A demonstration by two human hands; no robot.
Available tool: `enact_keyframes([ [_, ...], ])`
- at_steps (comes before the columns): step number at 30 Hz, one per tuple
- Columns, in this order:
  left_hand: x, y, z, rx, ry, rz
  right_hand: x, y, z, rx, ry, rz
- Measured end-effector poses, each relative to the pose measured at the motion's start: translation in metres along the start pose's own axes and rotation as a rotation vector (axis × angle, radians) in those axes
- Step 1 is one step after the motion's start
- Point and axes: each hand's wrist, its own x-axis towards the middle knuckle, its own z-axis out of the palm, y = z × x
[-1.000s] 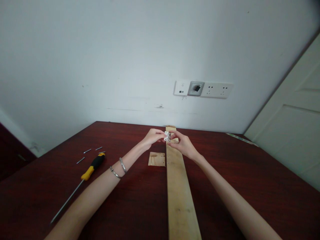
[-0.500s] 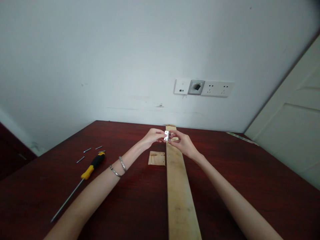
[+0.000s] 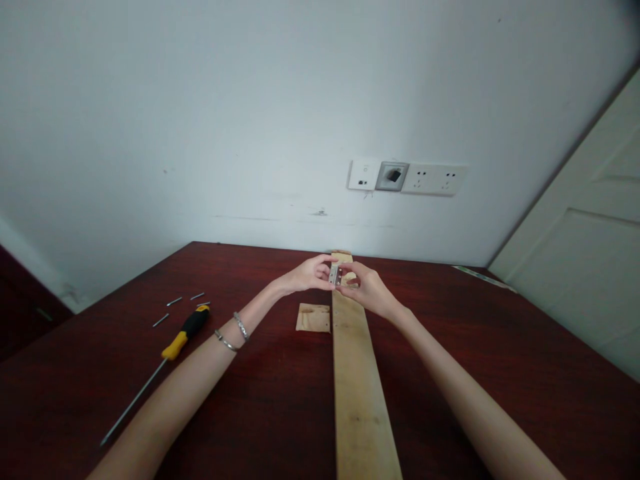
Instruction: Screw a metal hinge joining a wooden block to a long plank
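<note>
A small shiny silver metal hinge point(image 3: 335, 274) is held up between the two hands, over the far end of a long pale wooden board point(image 3: 359, 393). It is pinched from one side by the left hand point(image 3: 311, 273) and from the other by the right hand point(image 3: 367, 292). Both hands are almost closed, and the hinge is gripped by the fingertips. It is about as near to one hand as to the other. Its long side seems to be in line with the board, but that is hard to tell. The board runs straight away toward a white wall point(image 3: 200, 120). A small square of pale plywood point(image 3: 313, 318) is laid just left of the board, on a dark red wooden table point(image 3: 75, 400).
</note>
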Motion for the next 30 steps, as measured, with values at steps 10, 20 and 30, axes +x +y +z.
enact_keyframes([
  [10, -0.003, -0.005, 0.004, 0.483, -0.058, 0.073, 0.000, -0.003, -0.005, -0.077, -0.101, -0.035],
  [20, -0.004, 0.001, 0.002, 0.660, -0.018, 0.124, 0.002, -0.011, -0.011, -0.134, -0.141, -0.042],
  [30, -0.007, 0.010, -0.005, 0.832, 0.012, 0.153, 0.001, -0.016, -0.019, -0.229, -0.154, -0.049],
])
